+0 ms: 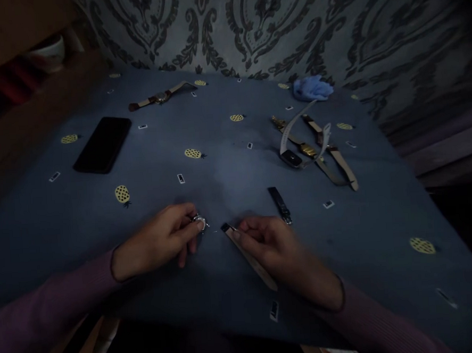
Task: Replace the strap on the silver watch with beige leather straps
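Note:
Between the thumb and fingers of my left hand (pixel 163 237) is a small round silver watch case (pixel 201 222) without its straps. My right hand (pixel 270 246) pinches a watch strap (pixel 251 261), its pale underside up and its dark end pointing toward the watch case. A small gap separates the strap end from the case. Beyond my right hand, a short black strap piece with a buckle (pixel 280 204) lies on the table. Whether my right fingers also hold something small cannot be made out in the dim light.
A blue cloth with pineapples covers the table (pixel 220 188). A black phone (pixel 103 144) lies at left, a watch (pixel 161 97) behind it. Several watches and straps (pixel 308 149) are piled at right, near a crumpled blue cloth (pixel 313 88). A patterned wall (pixel 251 26) bounds the back.

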The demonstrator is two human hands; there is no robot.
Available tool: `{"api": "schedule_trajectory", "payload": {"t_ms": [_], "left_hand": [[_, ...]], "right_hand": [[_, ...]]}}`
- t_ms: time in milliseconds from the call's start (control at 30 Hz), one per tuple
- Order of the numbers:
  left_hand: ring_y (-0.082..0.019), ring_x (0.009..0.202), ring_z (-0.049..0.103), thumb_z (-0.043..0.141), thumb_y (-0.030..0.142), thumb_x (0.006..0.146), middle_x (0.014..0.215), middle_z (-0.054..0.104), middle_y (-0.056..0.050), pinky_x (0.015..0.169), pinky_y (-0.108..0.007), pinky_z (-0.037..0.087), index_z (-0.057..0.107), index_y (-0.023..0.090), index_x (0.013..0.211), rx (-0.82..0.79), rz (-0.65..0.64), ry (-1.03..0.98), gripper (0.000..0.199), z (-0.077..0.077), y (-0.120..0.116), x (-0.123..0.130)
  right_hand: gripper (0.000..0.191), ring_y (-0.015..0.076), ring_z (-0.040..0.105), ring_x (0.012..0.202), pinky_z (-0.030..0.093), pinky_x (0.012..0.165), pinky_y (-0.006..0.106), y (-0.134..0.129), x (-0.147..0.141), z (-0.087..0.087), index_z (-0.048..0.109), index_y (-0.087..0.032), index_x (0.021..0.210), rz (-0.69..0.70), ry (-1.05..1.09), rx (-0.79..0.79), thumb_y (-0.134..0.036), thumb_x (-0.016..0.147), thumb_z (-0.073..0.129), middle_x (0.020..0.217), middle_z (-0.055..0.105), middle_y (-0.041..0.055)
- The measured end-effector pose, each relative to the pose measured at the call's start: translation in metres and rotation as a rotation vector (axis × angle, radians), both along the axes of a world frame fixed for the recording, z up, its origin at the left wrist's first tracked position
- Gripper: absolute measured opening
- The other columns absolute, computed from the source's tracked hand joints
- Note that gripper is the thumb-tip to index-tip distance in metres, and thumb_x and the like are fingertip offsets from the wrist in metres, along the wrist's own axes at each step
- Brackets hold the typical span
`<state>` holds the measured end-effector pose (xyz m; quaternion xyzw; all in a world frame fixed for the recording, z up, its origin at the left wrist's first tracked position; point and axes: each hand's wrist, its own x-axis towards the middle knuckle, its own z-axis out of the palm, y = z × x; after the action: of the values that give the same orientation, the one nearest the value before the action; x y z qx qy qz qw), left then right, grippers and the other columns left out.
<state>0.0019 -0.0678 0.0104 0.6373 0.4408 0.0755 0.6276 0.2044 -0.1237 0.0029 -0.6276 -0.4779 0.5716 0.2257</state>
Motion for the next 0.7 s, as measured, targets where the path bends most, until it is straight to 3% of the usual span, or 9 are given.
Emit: {"api": "schedule_trajectory", "payload": {"t_ms": [700], "left_hand": [[-0.009,0.042,0.057,0.043,0.034,0.093,0.062,0.061,0.003,0.046,-0.021,0.045,0.045,0.018,0.08,0.037,-0.081,0.036,0.021,0.0044,0.0026,-0.0018]], "right_hand": [[0.031,0.0069,0.033,0.044,0.025,0.039,0.02,-0.0019,-0.0112,0.0052,0.047,-0.019,0.06,-0.039,0.066,-0.062,-0.041,0.078,0.062,0.05,0.04,-0.0062]]}}
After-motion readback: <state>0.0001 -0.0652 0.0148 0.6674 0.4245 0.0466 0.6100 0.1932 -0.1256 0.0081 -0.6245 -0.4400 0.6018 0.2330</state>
